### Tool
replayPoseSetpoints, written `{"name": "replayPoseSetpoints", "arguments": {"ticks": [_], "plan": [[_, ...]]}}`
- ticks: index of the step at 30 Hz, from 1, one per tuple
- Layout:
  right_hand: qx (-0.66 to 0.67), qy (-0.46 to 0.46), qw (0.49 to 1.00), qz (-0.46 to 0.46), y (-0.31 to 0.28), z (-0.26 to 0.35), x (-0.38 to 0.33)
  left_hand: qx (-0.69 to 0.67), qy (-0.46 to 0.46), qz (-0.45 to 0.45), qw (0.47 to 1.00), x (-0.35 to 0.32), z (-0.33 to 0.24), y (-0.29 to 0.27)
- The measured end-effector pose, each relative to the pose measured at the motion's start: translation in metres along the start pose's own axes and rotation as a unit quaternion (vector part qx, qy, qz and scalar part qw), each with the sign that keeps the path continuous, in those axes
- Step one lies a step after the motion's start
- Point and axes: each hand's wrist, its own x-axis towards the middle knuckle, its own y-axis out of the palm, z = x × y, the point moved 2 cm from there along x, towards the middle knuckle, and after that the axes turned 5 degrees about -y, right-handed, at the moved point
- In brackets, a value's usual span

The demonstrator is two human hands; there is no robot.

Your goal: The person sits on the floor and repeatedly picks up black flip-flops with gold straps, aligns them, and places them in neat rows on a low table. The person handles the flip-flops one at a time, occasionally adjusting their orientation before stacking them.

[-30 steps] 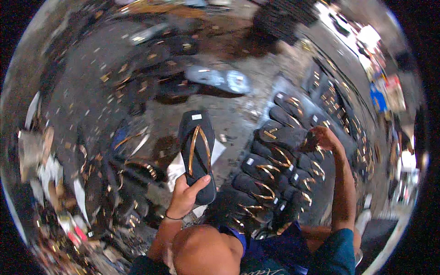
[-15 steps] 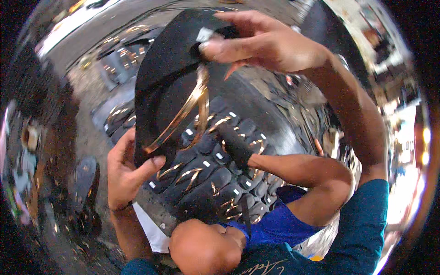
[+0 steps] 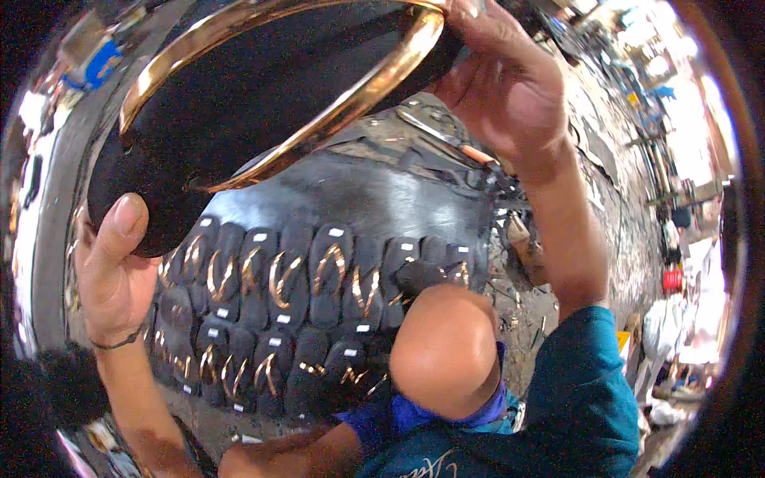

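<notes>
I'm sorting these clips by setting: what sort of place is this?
Likely a small sandal workshop, though possibly a stall: rows of black sandals with gold straps lie together, the left hand and right hand hold another sandal, and an orange-handled tool lies beyond.

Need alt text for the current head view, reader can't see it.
A black flip-flop with a gold strap is held close to the camera, one end in the person's left hand, the other in the right hand. Lower in the picture, similar sandals lie in rows, several with small white labels, near a dark, shiny surface.
</notes>
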Motion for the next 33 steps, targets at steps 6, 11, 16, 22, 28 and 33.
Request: {"name": "replayPoseSetpoints", "arguments": {"ticks": [6, 11, 16, 22, 28, 33], "plan": [[-0.153, 0.054, 0.942, -0.294, -0.133, -0.004, -0.096, 0.080, -0.154, -0.002, 0.985, 0.115, 0.098, 0.127], [-0.330, 0.131, 0.860, -0.367, -0.238, -0.048, -0.238, -0.062, -0.291, 0.039, 0.954, 0.126, 0.247, 0.197], [-0.291, 0.278, 0.761, -0.509, -0.249, -0.110, -0.372, -0.090, -0.414, -0.036, 0.905, 0.082, 0.360, 0.238], [-0.420, 0.334, 0.681, -0.498, -0.259, -0.142, -0.404, 0.085, -0.415, -0.046, 0.905, 0.079, 0.385, 0.248], [-0.446, 0.296, 0.681, -0.500, -0.264, -0.145, -0.404, 0.084, -0.408, -0.040, 0.908, 0.086, 0.390, 0.248], [-0.504, 0.289, 0.666, -0.468, -0.266, -0.145, -0.399, 0.066, -0.412, -0.075, 0.906, 0.085, 0.401, 0.251]]}}
